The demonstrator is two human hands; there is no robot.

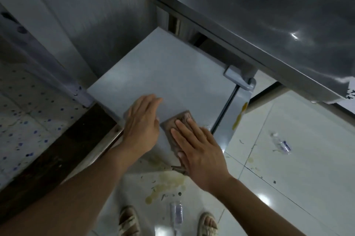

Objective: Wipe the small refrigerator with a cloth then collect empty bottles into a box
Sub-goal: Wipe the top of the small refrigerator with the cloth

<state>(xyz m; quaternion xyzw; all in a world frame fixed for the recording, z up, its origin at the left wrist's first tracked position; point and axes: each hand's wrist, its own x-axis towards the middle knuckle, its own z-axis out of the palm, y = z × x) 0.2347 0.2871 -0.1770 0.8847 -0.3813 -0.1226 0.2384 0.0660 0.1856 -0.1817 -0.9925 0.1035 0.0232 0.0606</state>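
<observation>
I am on the wiping step. My right hand lies flat and open, pressing the brown cloth onto the near right part of the small refrigerator top; my left hand rests open beside it, holding nothing. Next I should sweep toward the far left. Two bottles, one between my feet and another to the right, wait on the floor; no box shows.
</observation>
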